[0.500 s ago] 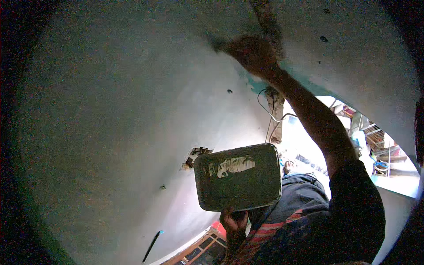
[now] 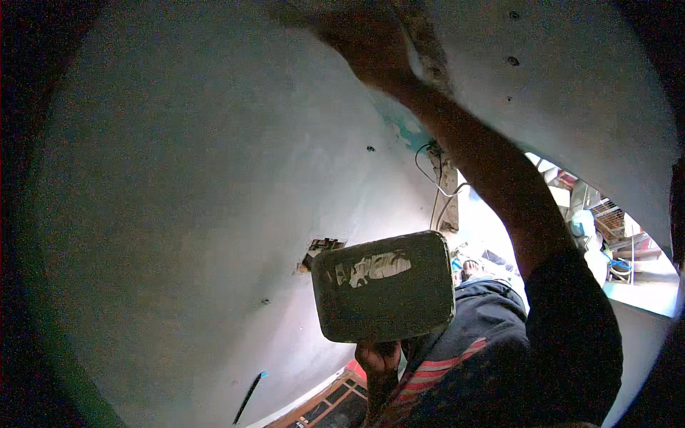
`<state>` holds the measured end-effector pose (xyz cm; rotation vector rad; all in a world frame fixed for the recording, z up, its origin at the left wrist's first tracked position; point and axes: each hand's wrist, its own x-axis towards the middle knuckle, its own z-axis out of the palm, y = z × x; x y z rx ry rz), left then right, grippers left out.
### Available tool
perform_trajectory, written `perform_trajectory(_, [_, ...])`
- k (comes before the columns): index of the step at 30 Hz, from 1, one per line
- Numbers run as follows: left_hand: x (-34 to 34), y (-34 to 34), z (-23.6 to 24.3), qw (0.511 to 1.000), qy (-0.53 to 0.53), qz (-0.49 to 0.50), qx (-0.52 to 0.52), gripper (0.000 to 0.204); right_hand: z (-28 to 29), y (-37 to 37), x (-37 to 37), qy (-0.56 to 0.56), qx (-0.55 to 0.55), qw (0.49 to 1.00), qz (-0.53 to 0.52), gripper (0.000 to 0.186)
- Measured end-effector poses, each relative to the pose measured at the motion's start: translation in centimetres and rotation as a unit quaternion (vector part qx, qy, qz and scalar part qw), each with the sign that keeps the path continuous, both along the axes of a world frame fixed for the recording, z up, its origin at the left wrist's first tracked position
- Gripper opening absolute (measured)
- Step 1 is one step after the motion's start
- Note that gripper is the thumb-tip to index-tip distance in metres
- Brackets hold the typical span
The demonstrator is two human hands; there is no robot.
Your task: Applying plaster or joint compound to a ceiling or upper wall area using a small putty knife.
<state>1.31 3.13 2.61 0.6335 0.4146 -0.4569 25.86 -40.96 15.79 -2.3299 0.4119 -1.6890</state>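
Observation:
My left hand (image 2: 378, 359) grips from below a flat, dark green rectangular tray (image 2: 385, 285) with rounded corners and a pale smear on its underside. It is held up at chest height in front of a grey plastered wall (image 2: 185, 178). My right hand (image 2: 364, 43) is stretched high overhead, pressed against the wall beside a rough, crumbly strip of bare plaster (image 2: 432, 53). A pale edge shows by its fingers; whether it holds a tool is unclear. My dark sleeve (image 2: 571, 335) fills the lower right.
A broken hole showing brick (image 2: 319, 250) lies just left of the tray. Loose wires (image 2: 437, 178) hang at the wall's edge below a teal patch (image 2: 403, 128). A bright opening (image 2: 606, 228) with clutter is on the right. Patterned floor (image 2: 335, 406) shows at the bottom.
My right hand has slid up and to the left along the rough strip. The tray and my left hand stay in about the same place.

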Motion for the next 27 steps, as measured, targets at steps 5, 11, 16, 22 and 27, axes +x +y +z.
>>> perform_trajectory(5, [-0.4, -1.2, -0.9, 0.981, -0.063, -0.012, 0.183, 0.047, -12.2, 1.0, -4.4, 0.269, 0.092, 0.959, -0.010, 0.022])
perform_trajectory(11, [0.2, -3.3, -0.8, 0.998, -0.054, -0.010, 0.003, 0.051, -3.3, -0.6, -3.4, 0.293, -0.158, 0.943, -0.031, 0.017])
perform_trajectory(16, [0.8, -2.9, -0.9, 0.998, -0.056, -0.039, -0.016, 0.055, 11.2, -1.2, 1.4, 0.111, -0.088, 0.990, -0.012, 0.017])
perform_trajectory(22, [0.8, -2.4, -1.4, 0.998, -0.039, -0.044, -0.018, 0.054, 12.7, -2.0, 2.5, -0.151, 0.030, 0.987, 0.051, 0.022])
perform_trajectory(27, [0.7, -2.3, -1.2, 0.998, -0.038, -0.053, -0.011, 0.059, -0.3, 0.0, 1.8, -0.091, 0.059, 0.987, 0.115, 0.030])
